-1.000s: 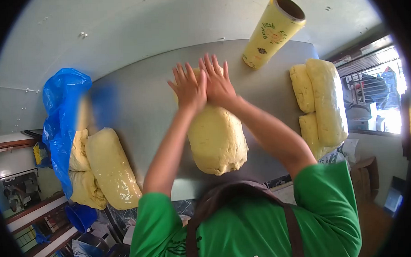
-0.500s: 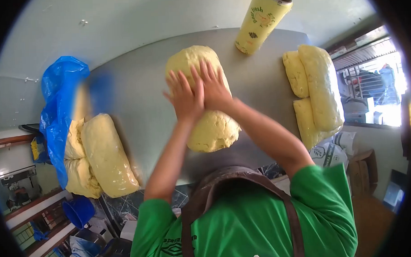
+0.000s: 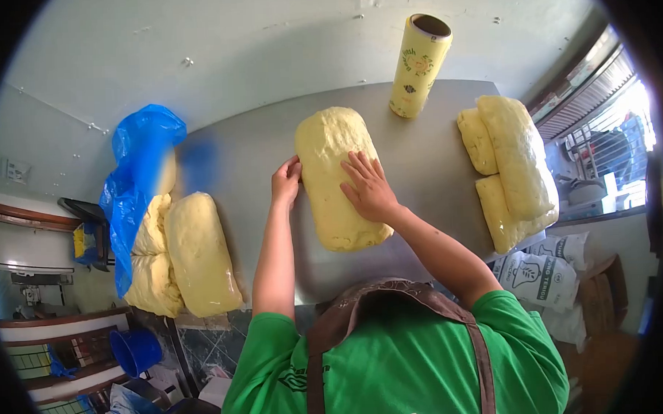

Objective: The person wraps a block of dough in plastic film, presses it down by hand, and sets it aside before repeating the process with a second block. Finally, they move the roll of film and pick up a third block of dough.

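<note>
Head view looks down on a steel counter [image 3: 228, 167] set against a pale wall. A long dough loaf [image 3: 338, 174] lies at its middle. The right hand [image 3: 369, 187] rests flat on it, fingers spread; the left hand [image 3: 286, 181] cups its side, fingers loose. Finished loaves [image 3: 516, 164] sit at the right edge, more dough [image 3: 198, 252] by a blue bag [image 3: 136, 159] at the left, and a yellow wrap roll [image 3: 418, 65] stands behind.

Both hands [image 3: 287, 181] [image 3: 369, 189] press one dough loaf [image 3: 338, 177] (others flank it).
</note>
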The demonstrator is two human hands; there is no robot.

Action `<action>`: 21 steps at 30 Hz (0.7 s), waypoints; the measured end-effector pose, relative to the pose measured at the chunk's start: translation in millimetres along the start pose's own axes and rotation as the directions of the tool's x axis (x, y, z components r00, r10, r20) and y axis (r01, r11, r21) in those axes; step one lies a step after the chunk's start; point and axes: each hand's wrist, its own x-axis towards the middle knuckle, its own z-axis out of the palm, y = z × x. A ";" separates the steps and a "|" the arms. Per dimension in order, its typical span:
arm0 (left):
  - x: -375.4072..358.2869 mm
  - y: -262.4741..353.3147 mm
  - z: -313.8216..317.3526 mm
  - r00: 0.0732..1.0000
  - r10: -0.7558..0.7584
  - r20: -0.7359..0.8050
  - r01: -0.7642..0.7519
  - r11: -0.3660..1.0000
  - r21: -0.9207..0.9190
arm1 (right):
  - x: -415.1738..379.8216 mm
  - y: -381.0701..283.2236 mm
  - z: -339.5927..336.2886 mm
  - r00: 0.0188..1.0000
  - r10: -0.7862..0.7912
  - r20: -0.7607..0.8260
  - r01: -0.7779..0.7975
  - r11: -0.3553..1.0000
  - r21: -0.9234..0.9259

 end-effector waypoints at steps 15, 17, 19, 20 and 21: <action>43.4 48.5 2.5 1.000 0.000 -0.011 0.006 0.846 0.533 | 44.4 -19.3 -61.3 0.904 0.184 0.387 -0.178 0.983 -0.050; 35.6 64.7 41.1 0.925 0.378 -0.039 -0.290 0.767 0.572 | 74.8 -17.3 -71.7 0.901 0.196 0.388 -0.188 0.980 -0.059; 27.2 66.6 79.6 0.954 0.296 0.048 -0.271 0.782 0.562 | 97.3 8.1 -31.8 0.996 0.083 0.041 -0.080 0.995 -0.064; 20.7 63.0 88.8 0.939 0.330 0.095 -0.307 0.681 0.665 | 108.4 18.8 -10.7 0.998 0.063 0.005 -0.062 0.988 -0.142; 11.4 56.8 93.3 0.922 0.358 0.147 -0.339 0.565 0.752 | 111.3 27.0 0.0 0.999 0.044 0.018 -0.040 0.981 -0.191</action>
